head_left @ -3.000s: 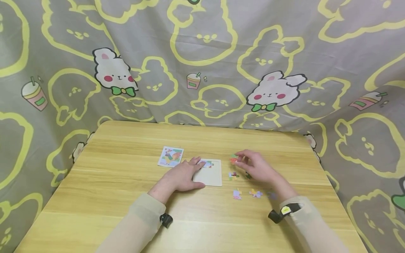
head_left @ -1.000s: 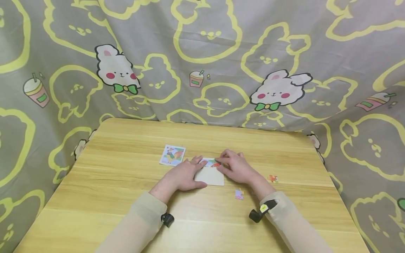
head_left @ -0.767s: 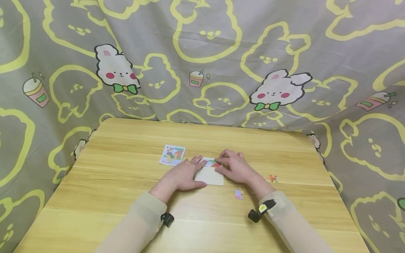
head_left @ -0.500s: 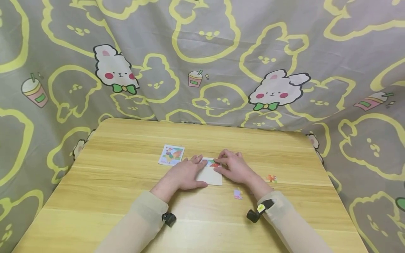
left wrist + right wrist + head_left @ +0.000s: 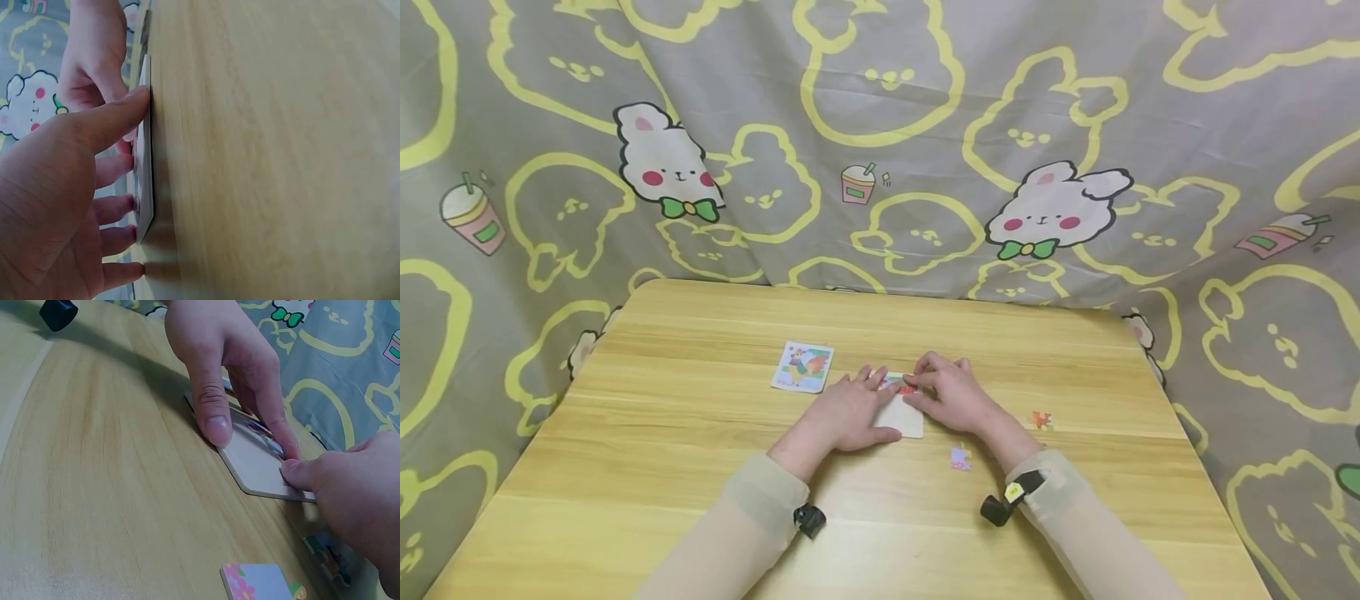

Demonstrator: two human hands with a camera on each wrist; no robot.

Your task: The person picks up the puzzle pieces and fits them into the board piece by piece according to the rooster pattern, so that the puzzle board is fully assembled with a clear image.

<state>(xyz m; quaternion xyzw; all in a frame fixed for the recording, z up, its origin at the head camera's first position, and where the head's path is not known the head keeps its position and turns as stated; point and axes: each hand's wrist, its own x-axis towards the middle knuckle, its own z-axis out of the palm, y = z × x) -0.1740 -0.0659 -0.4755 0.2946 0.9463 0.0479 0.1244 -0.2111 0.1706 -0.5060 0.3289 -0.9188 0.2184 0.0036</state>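
Observation:
A small pale puzzle board (image 5: 904, 419) lies on the table, with colourful jigsaw pieces (image 5: 893, 379) along its far edge. My left hand (image 5: 846, 412) rests over the board's left side, fingers spread across the far part and the thumb at the near edge. At the far right corner, the thumb and forefinger of my right hand (image 5: 953, 396) hold a red puzzle piece (image 5: 909, 389) down at the board. In the right wrist view, the right thumb touches the left forefinger's tip over the board (image 5: 250, 462); the piece is hidden there.
A lilac flowered puzzle piece (image 5: 960, 457) lies near the right forearm, and an orange piece (image 5: 1041, 420) farther right. Left of the board is a square picture card (image 5: 802, 367). A patterned curtain (image 5: 917, 167) hangs behind the wooden table (image 5: 715, 333).
The right hand has moved left from the loose pieces to the board's far right corner, bringing the red piece. The left hand has shifted slightly right over the board.

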